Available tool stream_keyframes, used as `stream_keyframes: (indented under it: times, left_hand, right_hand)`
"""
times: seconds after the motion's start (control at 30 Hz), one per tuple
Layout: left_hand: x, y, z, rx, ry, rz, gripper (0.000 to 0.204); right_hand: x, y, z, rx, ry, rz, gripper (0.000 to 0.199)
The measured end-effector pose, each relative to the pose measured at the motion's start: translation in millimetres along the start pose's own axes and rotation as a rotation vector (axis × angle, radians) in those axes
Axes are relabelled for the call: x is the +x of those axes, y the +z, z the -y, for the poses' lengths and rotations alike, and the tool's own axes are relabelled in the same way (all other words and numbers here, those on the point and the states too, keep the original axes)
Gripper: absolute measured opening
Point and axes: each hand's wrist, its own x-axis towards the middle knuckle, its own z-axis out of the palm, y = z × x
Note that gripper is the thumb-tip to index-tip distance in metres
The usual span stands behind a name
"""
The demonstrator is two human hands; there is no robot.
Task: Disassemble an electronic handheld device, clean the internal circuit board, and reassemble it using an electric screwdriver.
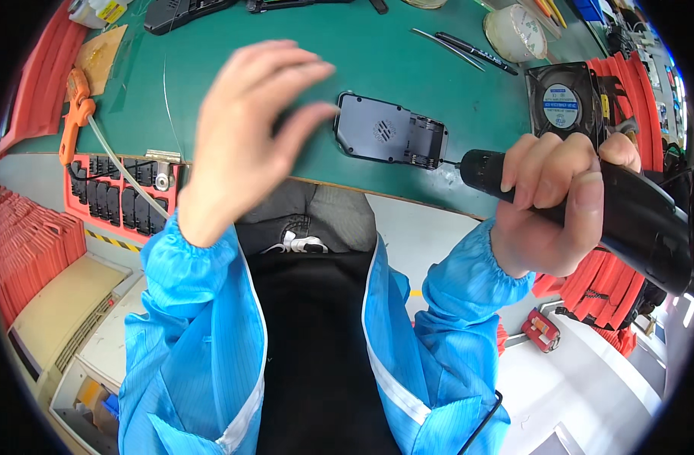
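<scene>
My right hand [555, 193] is wrapped round a black electric screwdriver [635, 220], its thin bit pointing left. The bit's tip is close to the right end of a dark grey plastic device [370, 129] that lies on the green work mat [286, 26]. A round speaker grille shows on the device's back, with an uncovered battery compartment [427, 142] at its right end. My left hand [248, 125] hovers left of the device, fingers spread and holding nothing. Whether its thumb touches the device's left edge I cannot tell.
A black fan [563, 102] stands at the right, near red trays [641, 114]. Tweezers [449, 49] and a pen [480, 54] lie at the back. On the left are an orange glue gun [78, 110] and a red tray of black parts [108, 199].
</scene>
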Motion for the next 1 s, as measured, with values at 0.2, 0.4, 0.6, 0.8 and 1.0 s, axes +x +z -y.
stream_keyframes:
  times: [0.2,0.4,0.6,0.8,1.0]
  left_hand:
    - [-7.9,26.1,-27.5,-0.129,0.062,0.156,0.063]
    - [-7.7,30.2,-24.4,-0.204,0.041,0.173,0.072]
    - [-8.0,30.7,-25.5,-0.196,0.048,0.164,0.072]
    - [-9.4,31.8,-24.7,-0.195,0.058,0.153,0.071]
    - [-9.8,31.8,-27.0,-0.169,0.062,0.126,0.071]
  right_hand:
    - [-1.5,0.1,-3.7,-0.034,0.025,-0.006,0.033]
    - [-1.3,4.4,-5.8,-0.027,-0.002,0.008,0.027]
    - [-0.2,10.9,-4.8,-0.109,0.024,-0.014,0.018]
    - [-3.6,17.7,-2.9,-0.208,0.025,-0.152,0.016]
    - [-2.5,17.4,0.1,-0.2,0.026,-0.105,0.02]
